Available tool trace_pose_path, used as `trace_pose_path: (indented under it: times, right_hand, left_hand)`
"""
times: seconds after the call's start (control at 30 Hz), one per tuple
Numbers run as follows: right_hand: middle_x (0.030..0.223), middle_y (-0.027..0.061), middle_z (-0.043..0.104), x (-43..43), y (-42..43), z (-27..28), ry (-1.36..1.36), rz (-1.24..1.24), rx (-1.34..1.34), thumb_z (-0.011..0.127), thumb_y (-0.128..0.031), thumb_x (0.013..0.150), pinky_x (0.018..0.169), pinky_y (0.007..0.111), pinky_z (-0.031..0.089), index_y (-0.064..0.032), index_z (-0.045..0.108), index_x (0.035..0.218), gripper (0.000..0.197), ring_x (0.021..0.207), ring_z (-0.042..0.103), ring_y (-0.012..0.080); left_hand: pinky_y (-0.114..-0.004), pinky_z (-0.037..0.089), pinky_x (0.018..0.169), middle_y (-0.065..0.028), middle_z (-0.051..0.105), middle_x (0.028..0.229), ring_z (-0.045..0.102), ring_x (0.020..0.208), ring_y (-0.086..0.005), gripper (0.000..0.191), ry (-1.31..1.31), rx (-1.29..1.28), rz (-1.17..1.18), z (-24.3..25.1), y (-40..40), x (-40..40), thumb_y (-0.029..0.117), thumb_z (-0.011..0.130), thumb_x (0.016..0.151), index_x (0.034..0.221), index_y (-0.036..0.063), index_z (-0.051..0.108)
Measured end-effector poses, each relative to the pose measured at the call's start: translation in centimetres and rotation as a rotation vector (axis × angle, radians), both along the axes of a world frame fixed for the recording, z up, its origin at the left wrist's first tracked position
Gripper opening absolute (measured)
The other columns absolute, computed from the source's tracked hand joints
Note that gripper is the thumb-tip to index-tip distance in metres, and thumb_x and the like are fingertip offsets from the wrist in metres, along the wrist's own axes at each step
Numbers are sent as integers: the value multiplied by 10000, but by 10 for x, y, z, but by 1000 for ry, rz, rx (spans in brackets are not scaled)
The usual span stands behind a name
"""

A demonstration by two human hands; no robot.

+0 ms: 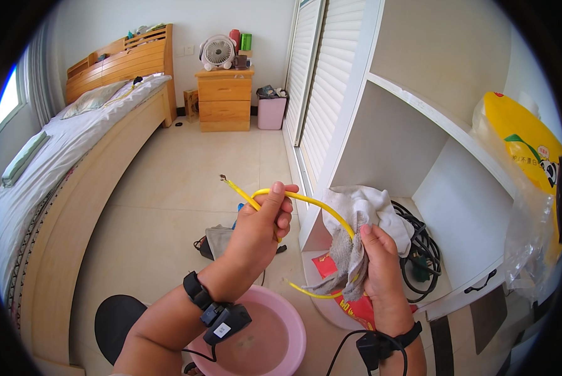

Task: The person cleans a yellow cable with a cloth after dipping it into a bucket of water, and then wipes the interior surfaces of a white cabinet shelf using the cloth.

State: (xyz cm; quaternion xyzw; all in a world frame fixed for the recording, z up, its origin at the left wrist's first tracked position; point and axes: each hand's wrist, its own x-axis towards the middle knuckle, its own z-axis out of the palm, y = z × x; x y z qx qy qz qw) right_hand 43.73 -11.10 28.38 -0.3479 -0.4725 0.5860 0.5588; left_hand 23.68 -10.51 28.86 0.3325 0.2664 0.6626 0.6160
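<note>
My left hand (266,216) grips a yellow cable (320,203) near one end, where the cable crosses itself at my thumb. That end is frayed and dark at the tip, pointing up and left. From there the cable arches over to my right hand (379,256), which is closed on a damp-looking grey cloth (344,254). The cable passes into the cloth's folds, and its other thin end pokes out below, to the left. Part of the cable is hidden by the cloth and my fingers. Beneath my left forearm is a pink basin (297,336) holding cloudy water.
At right stands an open white cabinet (389,136) with a white cloth (370,207) and coiled black cable (421,254). A yellow package (520,136) leans above. A red packet (356,310) lies below. The bed (116,188) is left; a nightstand (224,101) stands behind.
</note>
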Motion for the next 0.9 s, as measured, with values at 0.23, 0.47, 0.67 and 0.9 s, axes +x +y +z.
trace_pose_path:
  times: [0.23, 0.47, 0.67, 0.9]
  right_hand:
    - [749, -12, 533, -24, -20, 17, -443, -41, 297, 480, -213, 968, 589, 228, 381, -7, 570, 930, 228, 684, 437, 53]
    - [628, 168, 547, -19, -27, 29, -983, -213, 575, 540, -232, 920, 495, 383, 410, -25, 497, 774, 257, 552, 532, 346]
    - [607, 161, 537, -18, -36, 36, -1063, -158, 636, 547, -251, 915, 465, 404, 393, -44, 482, 742, 278, 553, 538, 361]
    - [600, 152, 527, -20, -42, 34, -1150, 8, 527, 551, -257, 911, 470, 404, 380, -41, 489, 742, 281, 537, 516, 348]
  left_hand:
    - [-182, 375, 482, 37, 573, 683, 458, 573, -15, 219, 419, 206, 134, -9, -22, 42, 203, 632, 896, 1005, 19, 679]
    - [-179, 364, 496, 20, 589, 692, 443, 564, -21, 202, 371, 175, 6, 4, -27, 35, 190, 633, 892, 964, 6, 676]
    - [-185, 300, 462, 22, 531, 642, 378, 507, -27, 218, 358, 63, 42, 22, -33, 25, 219, 596, 914, 924, 8, 648]
    - [-177, 264, 447, 22, 487, 675, 350, 500, -20, 220, 146, 37, 241, 20, -2, -32, 232, 579, 924, 916, 13, 593]
